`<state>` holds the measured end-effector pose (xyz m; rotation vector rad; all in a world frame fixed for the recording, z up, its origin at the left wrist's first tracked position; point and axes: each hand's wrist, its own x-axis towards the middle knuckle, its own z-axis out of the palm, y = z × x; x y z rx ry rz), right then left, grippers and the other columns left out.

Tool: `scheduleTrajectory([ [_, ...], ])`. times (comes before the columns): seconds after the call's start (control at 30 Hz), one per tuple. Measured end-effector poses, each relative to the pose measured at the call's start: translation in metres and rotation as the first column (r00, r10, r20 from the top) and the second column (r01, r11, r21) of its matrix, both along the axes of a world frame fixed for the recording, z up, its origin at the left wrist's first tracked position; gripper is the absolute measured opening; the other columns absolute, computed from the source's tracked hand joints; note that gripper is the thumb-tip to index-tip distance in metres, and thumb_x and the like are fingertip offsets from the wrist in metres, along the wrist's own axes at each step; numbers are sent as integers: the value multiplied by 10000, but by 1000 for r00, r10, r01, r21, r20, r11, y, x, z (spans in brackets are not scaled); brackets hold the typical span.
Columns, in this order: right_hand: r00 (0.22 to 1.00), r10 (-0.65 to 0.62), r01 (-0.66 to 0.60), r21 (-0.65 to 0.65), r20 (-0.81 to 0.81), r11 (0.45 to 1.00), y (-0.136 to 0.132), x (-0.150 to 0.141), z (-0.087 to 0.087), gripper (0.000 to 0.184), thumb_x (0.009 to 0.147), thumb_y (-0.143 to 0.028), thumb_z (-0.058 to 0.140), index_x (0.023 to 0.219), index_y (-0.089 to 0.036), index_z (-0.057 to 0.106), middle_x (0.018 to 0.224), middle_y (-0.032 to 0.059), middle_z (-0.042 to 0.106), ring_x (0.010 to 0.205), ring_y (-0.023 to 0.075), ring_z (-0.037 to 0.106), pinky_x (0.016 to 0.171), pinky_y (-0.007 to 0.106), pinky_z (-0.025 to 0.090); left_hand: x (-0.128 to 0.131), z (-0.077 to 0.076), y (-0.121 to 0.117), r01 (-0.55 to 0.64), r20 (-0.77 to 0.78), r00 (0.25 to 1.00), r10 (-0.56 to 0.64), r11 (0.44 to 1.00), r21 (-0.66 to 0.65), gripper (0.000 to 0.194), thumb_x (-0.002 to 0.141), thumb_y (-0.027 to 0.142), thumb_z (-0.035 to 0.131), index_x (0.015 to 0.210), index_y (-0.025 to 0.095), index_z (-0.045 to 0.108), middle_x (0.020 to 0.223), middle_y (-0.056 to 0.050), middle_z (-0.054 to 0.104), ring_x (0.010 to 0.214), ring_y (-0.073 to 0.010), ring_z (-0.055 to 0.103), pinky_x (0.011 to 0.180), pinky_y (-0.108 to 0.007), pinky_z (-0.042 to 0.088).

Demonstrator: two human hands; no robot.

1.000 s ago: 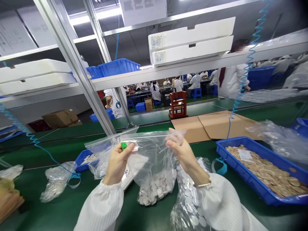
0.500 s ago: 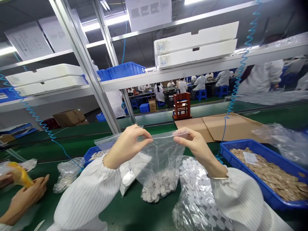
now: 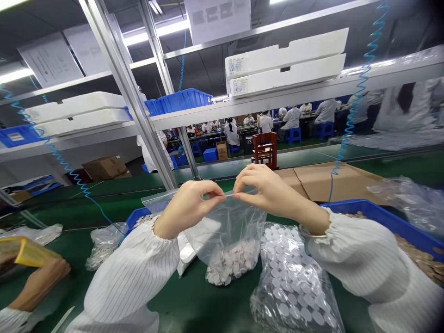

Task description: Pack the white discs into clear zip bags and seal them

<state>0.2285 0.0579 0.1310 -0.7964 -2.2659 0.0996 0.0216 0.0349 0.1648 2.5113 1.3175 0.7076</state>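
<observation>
1. Grip of the left hand (image 3: 190, 206): thumb and fingertips pinched together on the top edge of a clear bag (image 3: 239, 222).
2. Grip of the right hand (image 3: 265, 192): likewise narrow, pinching that edge just beside the left fingertips.
3. Pale discs (image 3: 232, 262) fill the bag's bottom, which rests on the green surface (image 3: 197, 305) between a white packet (image 3: 186, 253) and a larger bag of white discs (image 3: 294, 282).
4. Far left, a co-worker's hand (image 3: 45, 282) touches a yellow object (image 3: 33, 251).
</observation>
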Motion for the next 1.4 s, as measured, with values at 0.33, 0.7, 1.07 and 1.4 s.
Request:
scheduleTrajectory([
  [0.33, 993, 12, -19, -55, -114, 998, 12, 35, -10, 149, 851, -266, 613, 719, -198, 629, 847, 7, 680, 854, 160, 570, 838, 334, 386, -17, -4, 1, -28, 73, 997, 35, 996, -86, 209, 840, 377, 605, 809, 220, 739, 798, -6, 728, 739, -166, 655, 634, -246, 518],
  [0.7, 953, -143, 58, -303, -268, 951, 14, 73, -28, 212, 808, -431, 643, 734, -233, 662, 888, 20, 667, 866, 176, 598, 833, 309, 439, -24, -7, 4, -103, 155, 981, 116, 990, -93, 239, 830, 426, 610, 784, 218, 720, 802, -24, 713, 717, -184, 649, 623, -277, 519],
  [1.07, 773, -348, -314, -796, -531, 517, -3, 6, -158, 781, 668, -624, 690, 1327, -267, 469, 1398, 100, 501, 1270, 296, 476, 1026, 478, 407, -55, -193, -29, -126, 524, 756, 393, 872, -472, 977, 602, 519, 794, 1418, 201, 362, 1501, -144, 354, 1393, -327, 298, 1155, -461, 230],
  [1.4, 844, -485, -20, -918, -228, 395, -33, 0, -206, 520, 824, -650, 458, 887, -170, 646, 706, 77, 679, 757, 277, 655, 732, 400, 515, -18, -231, -69, -191, 604, 413, 681, 714, -674, 566, 837, 577, 501, 428, 187, 528, 518, -27, 577, 611, -183, 545, 756, -323, 425],
])
